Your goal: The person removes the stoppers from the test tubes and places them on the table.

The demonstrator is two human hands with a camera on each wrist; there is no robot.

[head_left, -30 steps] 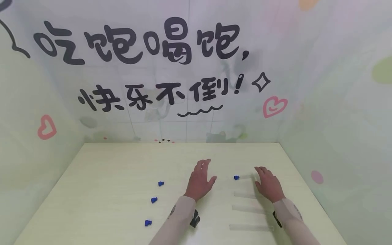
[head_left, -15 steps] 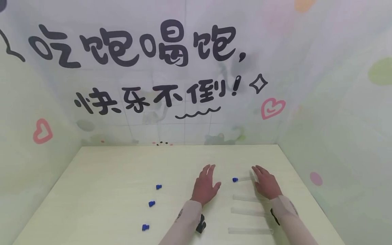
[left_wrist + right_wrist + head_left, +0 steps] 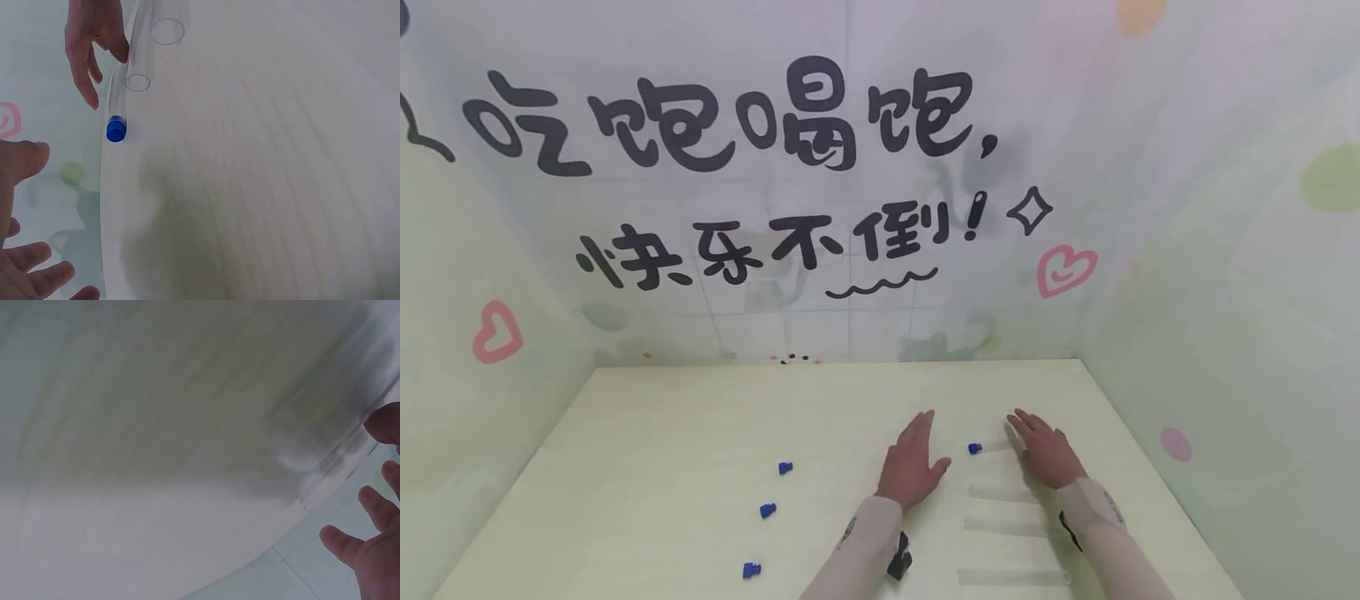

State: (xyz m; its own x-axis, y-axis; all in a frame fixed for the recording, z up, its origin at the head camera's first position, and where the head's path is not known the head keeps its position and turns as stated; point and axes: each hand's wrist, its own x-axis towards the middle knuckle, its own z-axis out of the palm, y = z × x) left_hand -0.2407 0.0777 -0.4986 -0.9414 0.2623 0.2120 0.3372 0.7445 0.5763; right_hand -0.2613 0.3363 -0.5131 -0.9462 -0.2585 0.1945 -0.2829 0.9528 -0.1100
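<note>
My left hand (image 3: 912,467) hovers over the middle of the table, fingers extended and thumb apart, holding nothing. To its right lies a clear plastic test tube (image 3: 996,446) with a blue screw cap (image 3: 116,129) on its near-left end. My right hand (image 3: 1049,450) is over the far end of that tube, fingers straight, hiding part of it. Three uncapped clear tubes lie nearer me: one tube (image 3: 1000,493), another tube (image 3: 1003,525) and the nearest tube (image 3: 1011,577). In the right wrist view, the thumb overlaps a tube (image 3: 319,440).
Three loose blue caps lie left of my left hand: a far cap (image 3: 786,468), a middle cap (image 3: 767,509) and a near cap (image 3: 752,570). The pale wooden table (image 3: 647,467) is enclosed by printed curtain walls (image 3: 1210,333) at the back and sides.
My left hand has moved right, closer to the capped tube. My right hand has shifted slightly left over that tube. The head view has tilted up a little; tubes and caps lie as before.
</note>
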